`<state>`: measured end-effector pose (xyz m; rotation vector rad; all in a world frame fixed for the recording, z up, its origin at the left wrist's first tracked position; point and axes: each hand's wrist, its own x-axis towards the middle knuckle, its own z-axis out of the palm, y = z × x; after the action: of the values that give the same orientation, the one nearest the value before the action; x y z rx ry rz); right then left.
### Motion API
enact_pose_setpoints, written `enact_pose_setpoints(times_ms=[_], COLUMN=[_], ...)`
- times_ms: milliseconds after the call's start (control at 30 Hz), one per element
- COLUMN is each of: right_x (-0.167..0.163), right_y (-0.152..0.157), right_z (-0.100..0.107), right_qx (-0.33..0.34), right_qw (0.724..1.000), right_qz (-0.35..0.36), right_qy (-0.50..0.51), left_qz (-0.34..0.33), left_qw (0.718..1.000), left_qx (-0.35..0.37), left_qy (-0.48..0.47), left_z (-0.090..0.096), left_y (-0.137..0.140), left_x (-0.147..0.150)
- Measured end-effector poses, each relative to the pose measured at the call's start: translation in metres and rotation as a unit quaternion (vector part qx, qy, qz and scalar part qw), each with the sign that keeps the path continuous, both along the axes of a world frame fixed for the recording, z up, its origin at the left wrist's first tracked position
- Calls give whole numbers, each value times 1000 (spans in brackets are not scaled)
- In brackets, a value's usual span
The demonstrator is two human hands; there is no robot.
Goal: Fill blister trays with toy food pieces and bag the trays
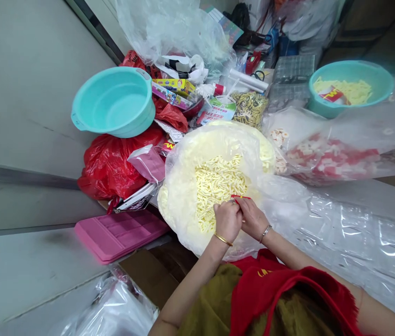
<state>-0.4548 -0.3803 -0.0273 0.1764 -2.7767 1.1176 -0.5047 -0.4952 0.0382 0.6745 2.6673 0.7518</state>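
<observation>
A small red packet (242, 197) shows at the fingertips of both hands; most of it is hidden by the fingers. My left hand (228, 218), with a gold bangle at the wrist, is closed with its fingers curled at the packet's left end. Against it lies my right hand (253, 218), wearing a silver bracelet, its fingers bent around the packet. Both hands are over a large clear plastic bag (181, 186), which lies wide open. Inside the bag is a heap of short, pale yellow sticks (218, 179), just beyond the hands.
An empty turquoise basin (113, 100) sits on a red bag (113, 163) at left. Another turquoise basin (351, 107) at right holds yellow sticks and a red packet. Clear bags of red and white pieces (333, 158), plastic trays (365, 238) and a pink folded item (123, 233) surround the work.
</observation>
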Motion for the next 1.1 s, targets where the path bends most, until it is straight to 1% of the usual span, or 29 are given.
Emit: enact_pose_setpoints(times_ms=[67, 133, 167, 200, 233, 267, 333, 367, 400, 467, 533, 600, 700, 767, 833, 967, 1000, 1067, 1100], right_x=[3, 5, 6, 6, 6, 6, 7, 7, 8, 9, 9, 8, 5, 2, -1, -6, -7, -10, -11], right_y=[2, 7, 10, 13, 16, 18, 21, 21, 21, 19, 17, 17, 17, 18, 17, 9, 6, 0, -3], right_z=[-3, -6, -8, -10, -11, -13, -15, -16, -16, -16, -14, -12, -9, -8, -8, -7, -7, -5, -3], right_qx=[-8, -14, -16, -17, -18, -18, -17, -17, -18, -20, -22, -22, -24, -24, -24, -24, -24, -23, -23], right_qw=[1000, 1000, 1000, 1000, 999, 999, 998, 998, 998, 998, 998, 997, 996, 996, 996, 997, 997, 998, 999], right_qz=[3, -4, -11, -20, -30, -39, -52, -54, -54, -53, -56, -62, -72, -77, -78, -63, -56, -43, -38], right_qy=[10, 14, 13, 10, 6, 0, -11, -15, -19, -24, -29, -33, -37, -37, -38, -40, -39, -35, -32], left_qz=[-71, -132, -143, -135, -113, -81, -12, 15, 37, 66, 78, 90, 121, 142, 158, 169, 166, 156, 146], left_qw=[997, 989, 987, 987, 991, 996, 998, 996, 994, 994, 996, 995, 987, 973, 953, 908, 892, 850, 834], left_qx=[-22, -6, 13, 28, 29, 10, -63, -91, -103, -82, -48, -14, 61, 115, 167, 254, 279, 326, 337], left_qy=[-20, -64, -79, -81, -68, -43, 9, 19, 19, -1, -22, -41, -87, -138, -198, -286, -313, -383, -412], left_z=[1, -1, -3, -7, -11, -16, -28, -34, -40, -49, -56, -59, -60, -58, -53, -31, -25, -14, -10], left_y=[2, -2, -7, -13, -21, -29, -46, -54, -61, -71, -77, -80, -81, -81, -80, -72, -68, -59, -54], left_x=[-1, -9, -15, -24, -33, -44, -65, -75, -83, -95, -101, -104, -103, -101, -97, -81, -75, -65, -61])
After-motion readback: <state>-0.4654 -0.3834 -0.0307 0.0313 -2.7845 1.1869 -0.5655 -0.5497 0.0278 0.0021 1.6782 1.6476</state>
